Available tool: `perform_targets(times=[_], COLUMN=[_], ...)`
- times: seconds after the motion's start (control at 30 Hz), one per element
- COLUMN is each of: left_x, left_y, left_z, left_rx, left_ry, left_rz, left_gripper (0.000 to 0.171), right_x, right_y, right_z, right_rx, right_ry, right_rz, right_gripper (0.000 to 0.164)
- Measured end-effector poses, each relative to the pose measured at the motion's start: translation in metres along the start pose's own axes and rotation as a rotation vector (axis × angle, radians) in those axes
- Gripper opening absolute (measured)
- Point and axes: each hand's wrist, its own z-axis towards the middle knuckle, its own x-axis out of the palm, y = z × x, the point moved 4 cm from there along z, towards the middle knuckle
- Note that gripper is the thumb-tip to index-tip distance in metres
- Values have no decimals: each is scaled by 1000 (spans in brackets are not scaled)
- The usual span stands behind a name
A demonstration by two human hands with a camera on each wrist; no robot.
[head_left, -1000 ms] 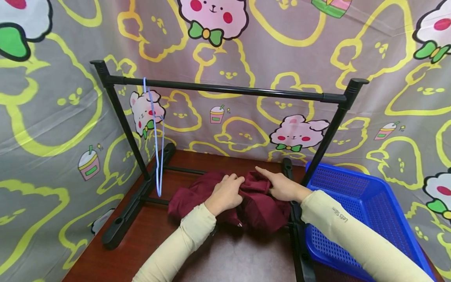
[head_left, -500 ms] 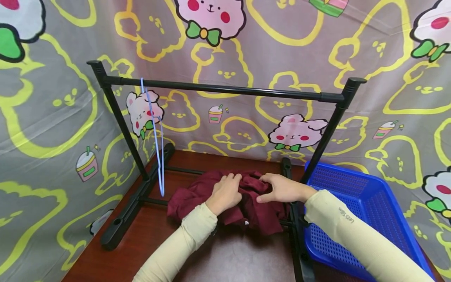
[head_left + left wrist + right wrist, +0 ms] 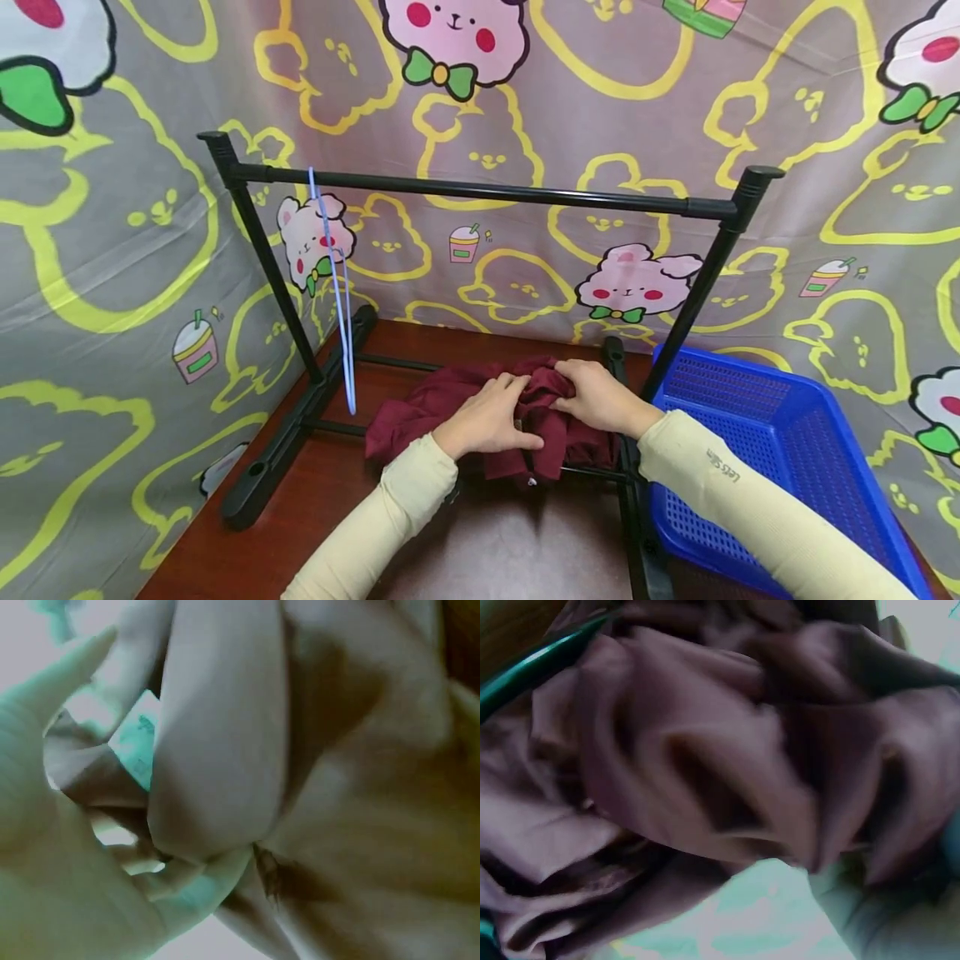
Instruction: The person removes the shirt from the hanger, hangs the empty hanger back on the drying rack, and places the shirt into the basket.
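Note:
A crumpled maroon garment (image 3: 442,400) lies bunched over the base bars of a black clothes rack (image 3: 480,192). My left hand (image 3: 487,421) is on its middle, thumb spread away from the fingers. In the left wrist view the fingers (image 3: 206,889) lie against a smooth folded band of the cloth, some partly behind it. My right hand (image 3: 600,396) pinches a fold at the garment's upper right between thumb and fingers. The right wrist view shows loose folds of the garment (image 3: 705,765), with the right hand (image 3: 885,919) largely hidden at the lower right.
A light blue hanger (image 3: 341,308) hangs edge-on from the left end of the rack's top bar. To the right of the rack stands a blue plastic basket (image 3: 757,425). Everything rests on a reddish-brown table (image 3: 195,533), with a cartoon-print curtain (image 3: 525,125) close behind.
My right hand has gone from pointing, through a spread of thumb and fingers, to pinching the cloth. My left hand has shifted right and opened its thumb. The garment's front edge has changed shape.

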Motion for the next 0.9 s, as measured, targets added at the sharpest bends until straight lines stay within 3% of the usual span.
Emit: perform_targets(times=[0.1, 0.23, 0.4, 0.5, 0.63, 0.77, 0.9], left_x=[2, 6, 7, 2, -7, -12, -15], left_y=[-1, 0, 1, -1, -6, -6, -4], left_z=[0, 2, 4, 5, 6, 3, 4], left_rx=[-7, -52, -51, 48, 173, 164, 138], left_ry=[-13, -55, -163, -265, -409, -468, -446], left_rz=[-47, -116, -212, -259, -209, -112, -29], left_gripper=[114, 128, 129, 109, 58, 31, 23], right_x=[-4, -9, -13, -19, -24, -27, -36], right_y=[2, 7, 17, 31, 36, 29, 29], right_z=[1, 3, 3, 2, 2, 1, -2], right_rx=[-2, 2, 17, 53, 87, 86, 82], right_ry=[-87, -159, -145, -113, -98, -89, -88], right_rz=[59, 194, 410, 533, 606, 514, 319], right_gripper=[24, 20, 18, 16, 16, 20, 23])
